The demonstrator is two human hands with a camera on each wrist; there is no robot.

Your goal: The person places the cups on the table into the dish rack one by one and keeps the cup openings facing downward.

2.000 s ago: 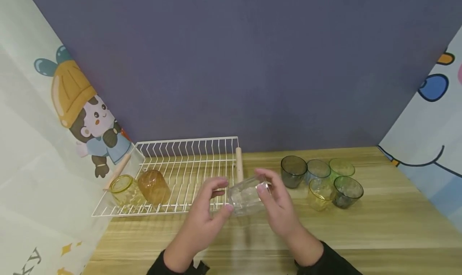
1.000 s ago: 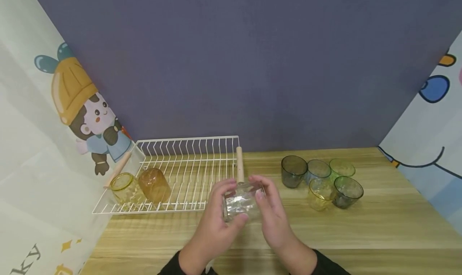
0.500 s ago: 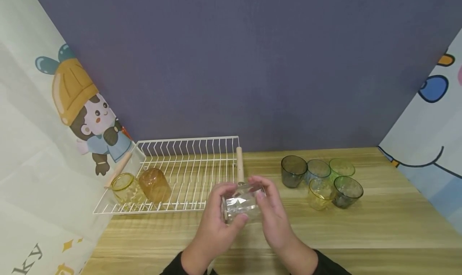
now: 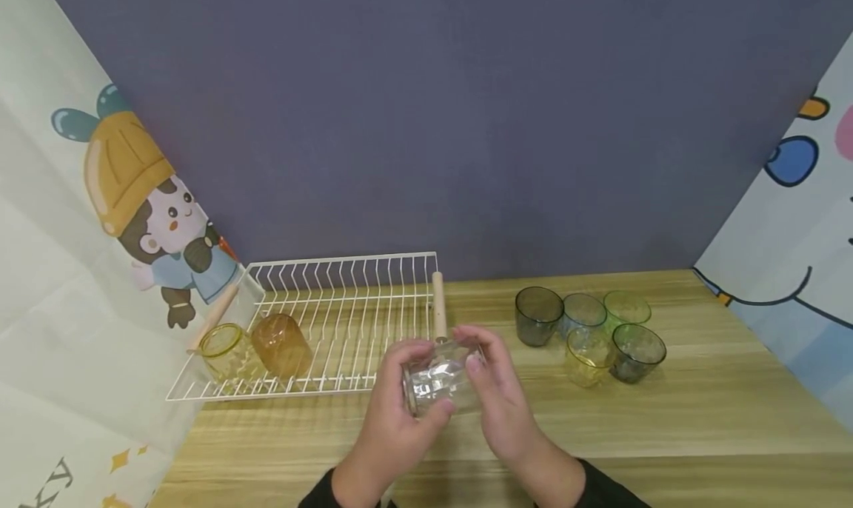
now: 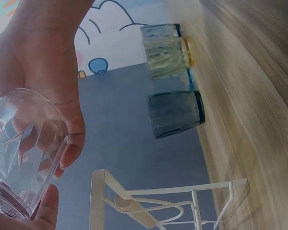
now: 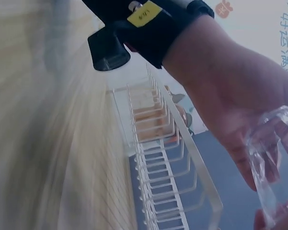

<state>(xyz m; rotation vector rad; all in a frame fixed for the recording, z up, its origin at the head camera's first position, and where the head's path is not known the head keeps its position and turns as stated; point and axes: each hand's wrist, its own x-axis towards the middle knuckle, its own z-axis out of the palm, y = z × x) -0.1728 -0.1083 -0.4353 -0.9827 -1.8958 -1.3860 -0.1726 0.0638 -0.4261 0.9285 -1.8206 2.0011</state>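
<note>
A clear drinking glass (image 4: pixel 441 378) lies on its side in the air, held between both hands in front of the rack. My left hand (image 4: pixel 393 412) grips its left end, fingers behind and thumb across the near side. Around its right end curls my right hand (image 4: pixel 503 400), thumb on the side facing me. The left wrist view shows the clear faceted glass (image 5: pixel 24 148) close up with fingers at both ends. Part of the same glass (image 6: pixel 278 167) appears at the right edge of the right wrist view.
A white wire dish rack (image 4: pixel 340 330) with wooden handles stands at left, holding a yellow glass (image 4: pixel 229 352) and an amber glass (image 4: pixel 283 345). Several tinted glasses, including a dark grey glass (image 4: pixel 538 317), stand mouth up on the wooden table (image 4: pixel 666 434) at right.
Both hands have drawn closer together, and the left fingers have come to wrap the glass's left end. The tilted glass has levelled out. Over the last second the hands hold nearly still.
</note>
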